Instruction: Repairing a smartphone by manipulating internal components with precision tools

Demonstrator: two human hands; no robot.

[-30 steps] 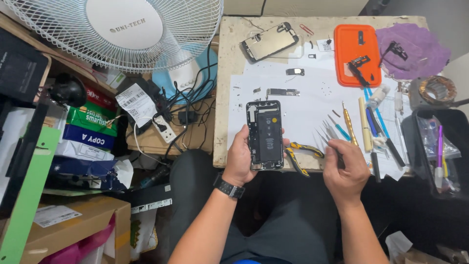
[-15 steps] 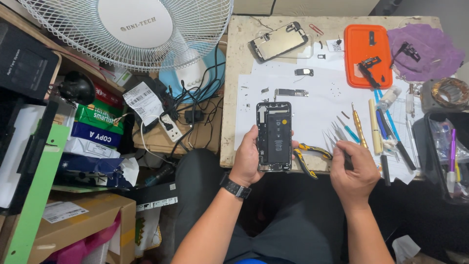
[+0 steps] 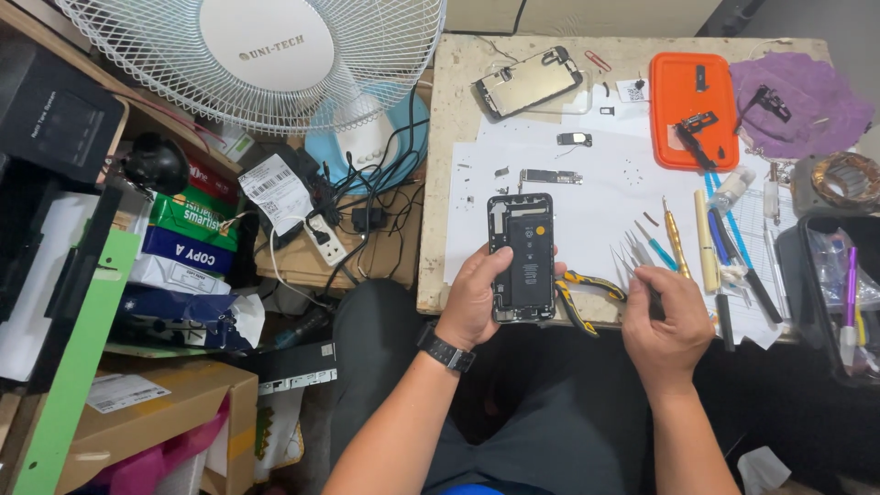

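Observation:
My left hand [image 3: 469, 301] holds an opened black phone body [image 3: 522, 255] upright over the table's near edge, with its battery and inner parts facing me. A black watch sits on that wrist. My right hand [image 3: 669, 323] rests at the table edge to the right of the phone. Its fingers are curled on thin metal tweezers [image 3: 627, 258], whose tips point up and left. Yellow-handled pliers [image 3: 587, 291] lie between the two hands.
White paper [image 3: 605, 197] covers the table and carries a small circuit board [image 3: 550, 176], screws and several hand tools [image 3: 710, 243]. At the back lie a detached phone screen [image 3: 527, 82], an orange tray [image 3: 692, 110] and a purple cloth [image 3: 816, 101]. On the left are a fan [image 3: 266, 55], a power strip [image 3: 325, 240] and boxes [image 3: 183, 403].
The left hand keeps the phone in the same place. The right hand has closed a little more over the tweezers. The view has shifted slightly.

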